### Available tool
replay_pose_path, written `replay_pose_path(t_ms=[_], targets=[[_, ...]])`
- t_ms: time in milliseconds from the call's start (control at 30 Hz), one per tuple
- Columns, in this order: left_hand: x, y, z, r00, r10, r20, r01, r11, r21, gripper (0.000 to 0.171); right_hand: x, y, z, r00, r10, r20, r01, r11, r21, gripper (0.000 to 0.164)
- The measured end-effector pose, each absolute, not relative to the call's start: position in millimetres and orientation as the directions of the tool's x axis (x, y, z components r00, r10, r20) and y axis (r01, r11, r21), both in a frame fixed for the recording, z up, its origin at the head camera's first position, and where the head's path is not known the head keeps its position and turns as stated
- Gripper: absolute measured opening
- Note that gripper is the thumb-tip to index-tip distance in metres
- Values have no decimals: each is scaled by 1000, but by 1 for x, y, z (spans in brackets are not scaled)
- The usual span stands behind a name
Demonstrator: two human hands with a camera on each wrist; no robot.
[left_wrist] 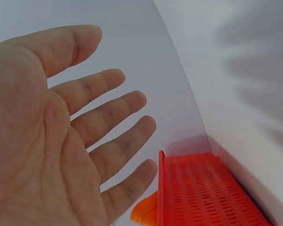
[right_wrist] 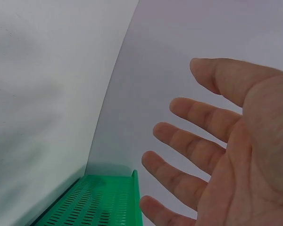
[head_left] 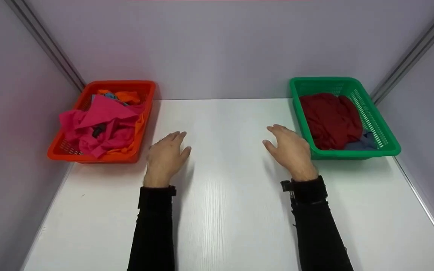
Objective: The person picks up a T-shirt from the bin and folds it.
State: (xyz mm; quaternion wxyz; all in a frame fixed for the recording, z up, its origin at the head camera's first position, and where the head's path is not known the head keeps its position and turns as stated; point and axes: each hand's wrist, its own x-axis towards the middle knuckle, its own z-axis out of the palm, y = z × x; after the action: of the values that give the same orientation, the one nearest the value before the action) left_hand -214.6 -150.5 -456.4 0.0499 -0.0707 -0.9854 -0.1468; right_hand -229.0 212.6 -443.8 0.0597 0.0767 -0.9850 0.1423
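My left hand [head_left: 165,157] hovers over the white table just right of the red basket [head_left: 146,128], fingers spread and holding nothing. Pink cloth [head_left: 106,116] is heaped in that basket and hangs over its left rim, with orange cloth [head_left: 128,97] and a bit of blue around it. On the other side, my right hand [head_left: 289,150] is beside the green basket [head_left: 382,124], its fingers extended and palm bare in the right wrist view. Dark red cloth [head_left: 330,120] fills much of the green basket, and a grey-blue cloth [head_left: 364,141] lies at its front right corner.
The white table [head_left: 217,195] runs between the two baskets. A pale back wall [head_left: 220,49] rises behind them, with side walls at left and right joined by grey corner strips [head_left: 51,47]. A small dark object [head_left: 98,130] shows among the pink cloth.
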Motion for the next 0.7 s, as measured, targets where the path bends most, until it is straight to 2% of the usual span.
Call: replay_pose_path(t_ms=[333,533,700], targets=[[-212,-190,-435,-974,51,222,124,936,330,57,-229,211,-450,-981,-135,138,-169,947,-273,52],[-214,-224,-397,-978,49,201,104,956,274,60,-225,213,-452,-980,-130,152,-168,947,-273,51],[-237,-254,-368,-991,61,121,84,978,191,61,-226,215,-451,-980,-125,156,-164,949,-269,51]])
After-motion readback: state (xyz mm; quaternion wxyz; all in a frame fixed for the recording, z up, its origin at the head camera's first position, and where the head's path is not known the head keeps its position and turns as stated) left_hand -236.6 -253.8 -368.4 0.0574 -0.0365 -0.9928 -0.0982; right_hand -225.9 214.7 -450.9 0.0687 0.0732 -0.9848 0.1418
